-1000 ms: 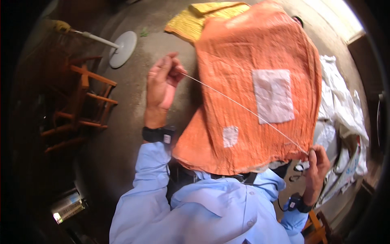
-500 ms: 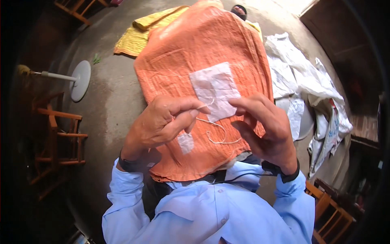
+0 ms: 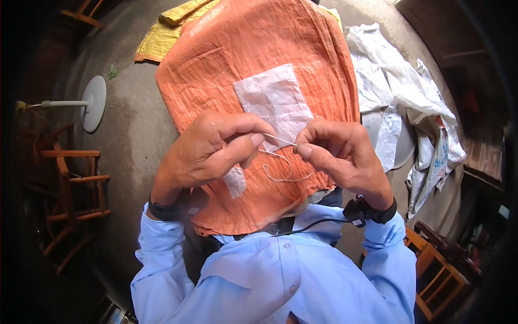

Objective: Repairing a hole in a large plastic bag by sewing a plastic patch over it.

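Observation:
My left hand (image 3: 208, 154) and my right hand (image 3: 342, 156) are close together above an orange woven sack (image 3: 199, 70), both pinching a short taut length of white thread (image 3: 279, 140). A loose loop of that thread hangs below my fingers over the sack. The sack lies across my lap and bears a large white square patch (image 3: 264, 92), whose lower part is behind the thread and my fingertips, and a small white patch (image 3: 236, 183) to the lower left, partly hidden by my left hand.
A yellow sack (image 3: 154, 43) lies beyond the orange one. Crumpled white sacks (image 3: 388, 81) are heaped at the right on the concrete floor (image 3: 129, 113). A round white stand base (image 3: 94, 102) and wooden chairs (image 3: 75, 154) are at the left, another wooden chair (image 3: 437, 270) at bottom right.
My hands have come from far apart with thread stretched between them to close together over the sack. Since half a second ago my right fingers have closed on the thread.

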The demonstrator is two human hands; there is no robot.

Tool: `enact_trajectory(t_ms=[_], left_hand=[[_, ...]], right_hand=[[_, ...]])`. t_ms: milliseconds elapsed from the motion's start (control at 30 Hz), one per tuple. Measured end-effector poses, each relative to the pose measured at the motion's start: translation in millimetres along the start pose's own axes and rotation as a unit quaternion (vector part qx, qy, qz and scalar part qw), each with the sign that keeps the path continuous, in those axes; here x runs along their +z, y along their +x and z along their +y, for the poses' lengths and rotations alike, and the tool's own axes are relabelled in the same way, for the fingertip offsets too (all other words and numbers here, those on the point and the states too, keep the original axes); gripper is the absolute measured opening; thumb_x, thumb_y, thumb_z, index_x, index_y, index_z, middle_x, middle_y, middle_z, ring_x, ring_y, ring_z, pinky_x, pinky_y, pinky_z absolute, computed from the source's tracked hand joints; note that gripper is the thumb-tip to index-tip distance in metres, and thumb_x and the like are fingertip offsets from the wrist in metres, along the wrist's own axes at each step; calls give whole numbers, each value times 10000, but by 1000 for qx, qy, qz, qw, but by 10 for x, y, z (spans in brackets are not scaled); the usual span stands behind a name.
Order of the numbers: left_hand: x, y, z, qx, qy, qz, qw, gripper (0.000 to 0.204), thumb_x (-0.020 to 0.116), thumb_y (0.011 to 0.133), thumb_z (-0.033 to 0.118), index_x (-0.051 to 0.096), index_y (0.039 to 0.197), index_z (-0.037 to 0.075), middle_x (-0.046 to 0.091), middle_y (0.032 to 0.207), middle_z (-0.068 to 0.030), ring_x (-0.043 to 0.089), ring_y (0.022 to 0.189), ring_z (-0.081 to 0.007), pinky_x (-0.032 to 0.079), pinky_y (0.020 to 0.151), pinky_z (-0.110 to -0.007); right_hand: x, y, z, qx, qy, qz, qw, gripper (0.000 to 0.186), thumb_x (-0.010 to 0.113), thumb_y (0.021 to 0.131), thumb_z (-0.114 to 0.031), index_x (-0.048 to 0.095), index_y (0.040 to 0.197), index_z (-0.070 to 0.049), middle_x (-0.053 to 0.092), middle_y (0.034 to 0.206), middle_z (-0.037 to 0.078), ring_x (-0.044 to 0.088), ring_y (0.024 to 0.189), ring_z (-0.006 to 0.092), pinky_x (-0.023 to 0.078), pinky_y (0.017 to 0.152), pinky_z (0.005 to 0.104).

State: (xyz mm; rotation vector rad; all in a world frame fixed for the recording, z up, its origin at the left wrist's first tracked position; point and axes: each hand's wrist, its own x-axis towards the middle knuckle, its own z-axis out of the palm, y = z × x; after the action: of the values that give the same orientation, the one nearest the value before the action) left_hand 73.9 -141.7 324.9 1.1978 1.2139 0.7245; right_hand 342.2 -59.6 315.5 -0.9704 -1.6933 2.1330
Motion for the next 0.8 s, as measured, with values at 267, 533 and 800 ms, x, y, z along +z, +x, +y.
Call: enact_trajectory(t_ms=[267, 533, 800], left_hand=[[169, 243, -131, 287, 159, 93, 940, 276, 750, 1002, 62, 748, 1271, 1, 789, 893, -99, 780, 814, -234, 620, 778, -327], [168, 286, -135, 233, 147, 46, 960, 232, 865, 924, 43, 800, 1146, 30, 815, 993, -91, 805, 922, -219, 625, 783, -331], [254, 316, -201, 299, 230, 99, 921, 194, 850, 900, -9, 774, 1077, 19, 750, 949, -99, 749, 852, -270, 583, 722, -365]], right_hand=[[-88, 29, -34, 49, 90, -37, 994, 196, 762, 1070, -174, 739, 1061, 20, 625, 792, -50, 490, 631, 3, 334, 522, 200], [-82, 7, 13, 90, 137, -44, 985, 269, 772, 1085, -252, 736, 1047, 12, 629, 804, -25, 492, 616, 15, 339, 501, 202], [-81, -7, 148, 98, 193, -40, 975, 256, 739, 1104, -244, 733, 1021, -2, 592, 776, -37, 458, 602, 22, 321, 504, 214]])
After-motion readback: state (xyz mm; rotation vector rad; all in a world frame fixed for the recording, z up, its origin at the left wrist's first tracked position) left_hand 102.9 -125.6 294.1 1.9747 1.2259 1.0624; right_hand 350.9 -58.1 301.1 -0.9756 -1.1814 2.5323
